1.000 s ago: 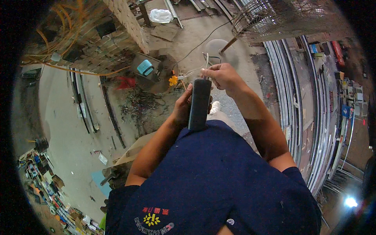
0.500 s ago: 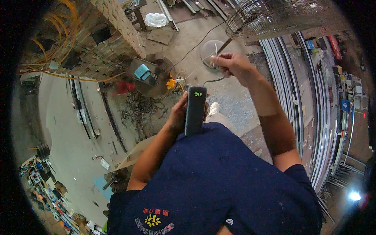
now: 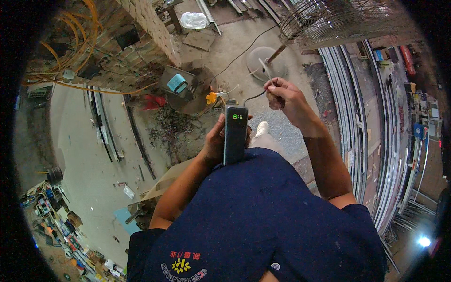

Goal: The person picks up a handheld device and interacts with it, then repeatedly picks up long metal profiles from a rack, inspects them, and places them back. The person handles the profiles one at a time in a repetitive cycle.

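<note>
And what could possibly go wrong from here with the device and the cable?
The grey cable seems to run from the dark device to the right hand; a hard pull might strain its connection. Only the left hand grips the device, so a tug might make it slip and fall.
</note>
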The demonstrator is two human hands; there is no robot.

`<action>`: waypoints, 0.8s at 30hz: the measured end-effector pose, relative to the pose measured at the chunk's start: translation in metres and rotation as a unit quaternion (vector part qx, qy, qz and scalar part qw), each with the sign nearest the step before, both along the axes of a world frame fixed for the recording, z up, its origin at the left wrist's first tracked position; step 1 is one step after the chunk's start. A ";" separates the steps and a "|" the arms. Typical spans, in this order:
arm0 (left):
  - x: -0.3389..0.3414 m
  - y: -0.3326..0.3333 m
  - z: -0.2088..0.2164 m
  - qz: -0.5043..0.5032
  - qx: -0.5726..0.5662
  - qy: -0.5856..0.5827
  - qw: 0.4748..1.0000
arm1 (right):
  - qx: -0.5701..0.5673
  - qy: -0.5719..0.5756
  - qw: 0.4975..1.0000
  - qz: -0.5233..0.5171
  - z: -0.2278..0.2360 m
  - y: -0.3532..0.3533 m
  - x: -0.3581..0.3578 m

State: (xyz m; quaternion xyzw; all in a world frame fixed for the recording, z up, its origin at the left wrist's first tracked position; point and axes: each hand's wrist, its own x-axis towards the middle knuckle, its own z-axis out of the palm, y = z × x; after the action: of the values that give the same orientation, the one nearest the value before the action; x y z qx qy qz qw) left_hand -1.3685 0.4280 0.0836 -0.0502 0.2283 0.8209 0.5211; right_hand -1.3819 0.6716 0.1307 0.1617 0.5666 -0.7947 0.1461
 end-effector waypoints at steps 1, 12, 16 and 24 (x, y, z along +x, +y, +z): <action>-0.001 0.000 0.000 0.004 0.010 0.019 1.000 | -0.017 -0.004 1.000 0.008 -0.002 -0.003 0.004; -0.009 0.001 -0.011 0.023 0.001 0.018 1.000 | 0.053 -0.040 0.997 -0.033 0.005 -0.059 0.005; -0.014 0.002 -0.014 0.006 0.004 0.020 1.000 | 0.042 -0.014 0.998 -0.046 -0.004 -0.056 0.000; -0.029 0.010 0.004 -0.003 0.070 0.025 0.997 | 0.032 0.047 0.996 -0.062 0.002 -0.044 -0.023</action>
State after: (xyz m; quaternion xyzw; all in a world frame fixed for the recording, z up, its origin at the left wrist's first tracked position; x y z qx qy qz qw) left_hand -1.3973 0.4378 0.0871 0.0073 0.1833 0.8341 0.5202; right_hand -1.4048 0.6279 0.1331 0.1639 0.5868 -0.7903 0.0647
